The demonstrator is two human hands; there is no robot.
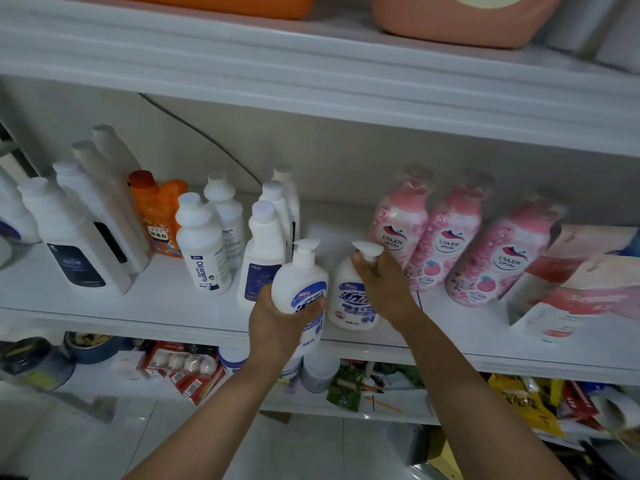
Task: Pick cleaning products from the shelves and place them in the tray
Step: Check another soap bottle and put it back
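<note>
My left hand (277,323) grips a white pump bottle with a blue label (300,278), held at the front edge of the middle shelf (156,299). Just to its right, my right hand (381,282) is wrapped around the neck and pump of a second white pump bottle (349,299), which stands on the shelf. No tray is in view.
Tall white bottles (79,244) and an orange bottle (159,216) stand at the left, smaller white bottles (204,244) in the middle. Three pink UYAJOY bottles (446,237) and boxed goods (581,282) fill the right. Packets and jars crowd the lower shelf (194,368). Orange and pink tubs sit above.
</note>
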